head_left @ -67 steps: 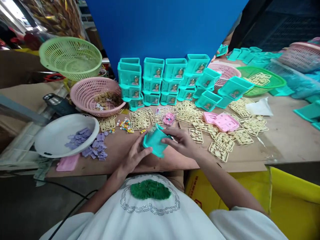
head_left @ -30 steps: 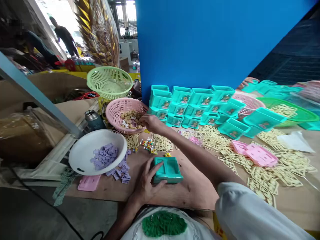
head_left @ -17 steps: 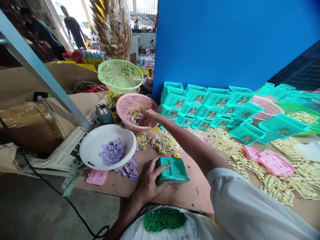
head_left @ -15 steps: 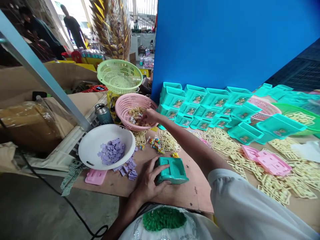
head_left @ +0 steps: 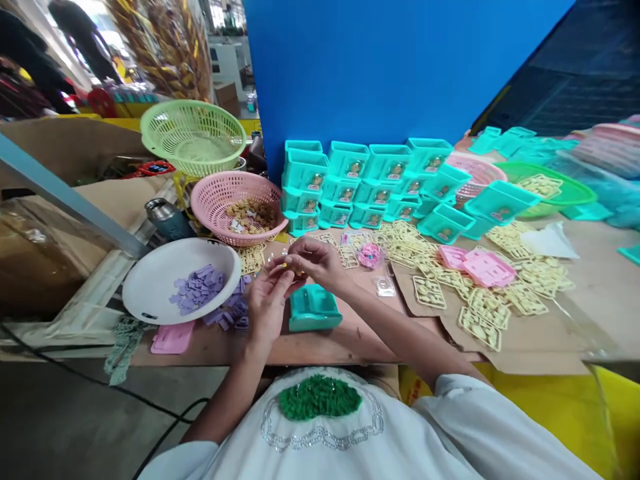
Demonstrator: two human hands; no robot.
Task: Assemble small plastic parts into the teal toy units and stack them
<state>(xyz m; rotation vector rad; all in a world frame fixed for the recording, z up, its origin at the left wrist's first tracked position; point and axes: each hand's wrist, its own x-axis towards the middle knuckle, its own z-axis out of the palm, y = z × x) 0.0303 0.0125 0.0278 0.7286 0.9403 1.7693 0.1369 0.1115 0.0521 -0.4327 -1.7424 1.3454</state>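
Note:
My left hand (head_left: 267, 297) and my right hand (head_left: 320, 265) meet above the table, fingers pinched together. Between their fingertips is something small, mostly hidden; a tan bit and a clear glint show there, but I cannot make out what it is. Just below and behind the hands lies a teal plastic box (head_left: 314, 310), its recessed side up, touched by neither hand. To the left of the hands stands a pink basket (head_left: 210, 210) holding small tan pieces (head_left: 255, 212) and a few white ones.
A white bowl (head_left: 145, 287) holds purple plastic pieces (head_left: 200, 290), with more spilled beside it. Stacked teal boxes (head_left: 345, 193) with stickers line the blue panel (head_left: 390, 73). Cream part frames (head_left: 430, 292) and pink trays (head_left: 487, 267) spread rightward. A green basket (head_left: 193, 143) and flask (head_left: 167, 219) stand left.
My right hand has left the pink basket and come back to my left hand. The left hand has let go of the teal box and risen. The view has turned rightward.

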